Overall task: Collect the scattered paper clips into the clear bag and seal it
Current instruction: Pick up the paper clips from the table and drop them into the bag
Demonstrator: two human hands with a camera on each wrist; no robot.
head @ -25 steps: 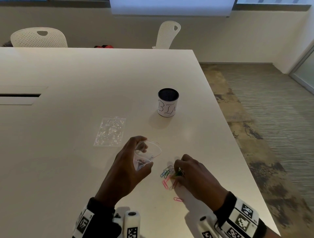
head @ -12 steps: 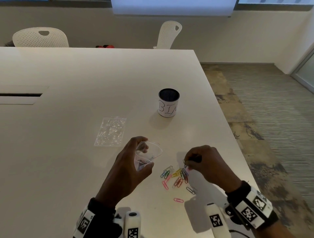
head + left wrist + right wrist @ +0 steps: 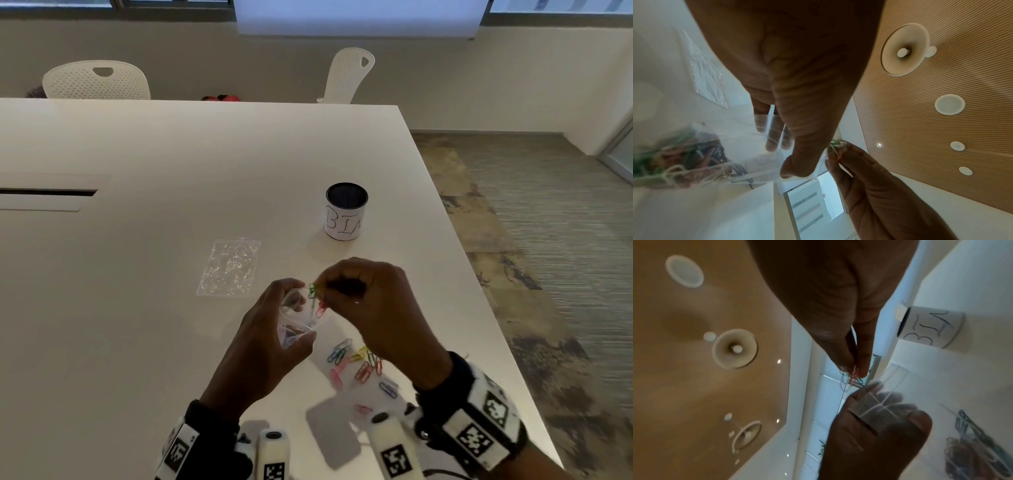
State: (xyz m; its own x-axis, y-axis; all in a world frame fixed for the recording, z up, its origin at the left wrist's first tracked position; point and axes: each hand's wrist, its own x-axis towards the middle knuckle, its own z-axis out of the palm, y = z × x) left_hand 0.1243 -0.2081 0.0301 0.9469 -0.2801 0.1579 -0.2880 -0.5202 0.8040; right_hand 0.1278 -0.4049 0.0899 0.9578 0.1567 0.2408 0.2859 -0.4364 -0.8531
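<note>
Up above the white table point(image 3: 144, 281), the left hand point(image 3: 260, 346) grips the clear bag point(image 3: 295, 320) with its mouth held open, thumb on the near wall and fingers curled behind the far one. Through the plastic, the left wrist view shows a blurred heap of clips already inside the bag point(image 3: 680, 155). The right hand point(image 3: 373, 308) is directly at the bag's mouth, its thumb and fingertips pinched narrowly on a small bunch of paper clips point(image 3: 315, 296), green and pink ones hanging down over the opening. More loose clips point(image 3: 356, 363) lie scattered on the table just below and right of the hands, near the table's right edge, with the farthest blue one point(image 3: 387, 389) closest to that edge. A second clear bag point(image 3: 230, 266) lies flat on the table just beyond the left hand, apart from it. A white cup marked "BIN" point(image 3: 345, 216) stands upright farther off, beyond the right hand and well clear of both. To the left the tabletop runs wide and bare to a cable slot point(image 3: 48, 193).
</note>
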